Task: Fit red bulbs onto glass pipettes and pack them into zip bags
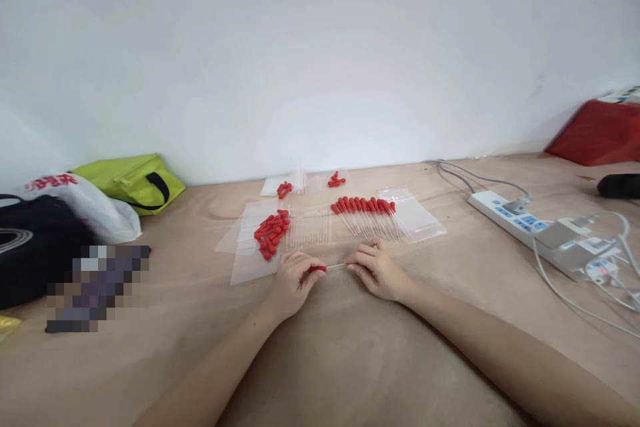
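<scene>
My left hand pinches a red rubber bulb between thumb and fingers. A thin clear dropper tube runs from that bulb to my right hand, whose fingers are closed on the tube's other end. How deep the tube sits in the bulb is too small to tell. Just beyond my left hand, loose red bulbs lie piled on clear plastic bags. Bare clear tubes lie in a row beside them. Beyond my right hand is a fanned row of droppers with red bulbs.
Smaller groups of red bulbs lie near the wall. Flat plastic bags sit right of the droppers. A power strip with cables is at the right. A green bag, a white bag and a dark bag stand left.
</scene>
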Available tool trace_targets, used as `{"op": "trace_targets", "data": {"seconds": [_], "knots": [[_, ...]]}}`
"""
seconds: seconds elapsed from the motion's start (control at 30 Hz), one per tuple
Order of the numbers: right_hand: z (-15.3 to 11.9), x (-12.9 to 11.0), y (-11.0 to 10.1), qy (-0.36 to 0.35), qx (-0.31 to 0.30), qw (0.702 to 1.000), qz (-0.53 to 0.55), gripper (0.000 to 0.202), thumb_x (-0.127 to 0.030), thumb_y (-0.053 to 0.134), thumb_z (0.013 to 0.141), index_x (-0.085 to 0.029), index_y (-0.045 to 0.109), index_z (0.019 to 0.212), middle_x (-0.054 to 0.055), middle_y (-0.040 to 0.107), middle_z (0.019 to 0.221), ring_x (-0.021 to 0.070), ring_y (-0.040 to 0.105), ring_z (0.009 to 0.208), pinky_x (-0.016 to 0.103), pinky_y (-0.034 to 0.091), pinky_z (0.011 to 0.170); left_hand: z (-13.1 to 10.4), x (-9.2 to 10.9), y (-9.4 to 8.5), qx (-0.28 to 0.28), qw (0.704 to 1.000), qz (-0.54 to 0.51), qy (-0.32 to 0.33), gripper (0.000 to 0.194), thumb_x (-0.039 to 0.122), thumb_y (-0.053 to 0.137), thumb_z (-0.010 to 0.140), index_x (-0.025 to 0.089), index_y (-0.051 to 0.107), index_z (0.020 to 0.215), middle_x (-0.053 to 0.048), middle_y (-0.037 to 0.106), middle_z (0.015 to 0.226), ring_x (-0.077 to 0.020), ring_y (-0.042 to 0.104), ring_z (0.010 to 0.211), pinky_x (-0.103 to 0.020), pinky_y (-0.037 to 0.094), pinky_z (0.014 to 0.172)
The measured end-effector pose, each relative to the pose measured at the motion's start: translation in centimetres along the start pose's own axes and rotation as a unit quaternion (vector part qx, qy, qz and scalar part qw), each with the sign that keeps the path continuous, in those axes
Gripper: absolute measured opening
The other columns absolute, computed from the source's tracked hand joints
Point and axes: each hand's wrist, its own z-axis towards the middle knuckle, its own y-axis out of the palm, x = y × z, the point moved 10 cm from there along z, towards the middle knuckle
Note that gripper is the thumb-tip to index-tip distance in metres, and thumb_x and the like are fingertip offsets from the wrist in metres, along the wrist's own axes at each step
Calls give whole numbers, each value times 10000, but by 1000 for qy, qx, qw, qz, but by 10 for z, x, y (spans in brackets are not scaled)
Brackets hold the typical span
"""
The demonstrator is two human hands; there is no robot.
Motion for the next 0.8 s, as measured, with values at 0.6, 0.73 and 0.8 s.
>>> {"op": "trace_targets", "data": {"seconds": [0.6, 0.73, 0.8], "knots": [[4, -15, 2, -31, -7, 993, -115, 225, -182, 397, 844, -185, 619, 806, 17, 603, 708, 112, 452, 599, 317, 202, 663, -4, 11, -5, 34, 997, 43, 63, 171, 291, 487, 835, 204, 605, 746, 14, 663, 684, -126, 569, 641, -339, 319, 821], [2, -19, 2, -41, -1, 991, -124, 237, -182, 388, 839, -175, 610, 757, 20, 588, 670, 112, 418, 576, 317, 198, 661, -5, 17, -4, 30, 995, 49, 77, 168, 271, 480, 834, 200, 592, 732, 15, 652, 667, -124, 563, 630, -348, 322, 834], [2, -19, 3, -43, -5, 992, -117, 238, -181, 384, 838, -171, 602, 743, 20, 582, 661, 113, 416, 578, 315, 199, 664, -6, 19, -3, 20, 995, 49, 85, 169, 268, 475, 835, 199, 588, 730, 14, 645, 663, -122, 559, 624, -348, 324, 835]]}}
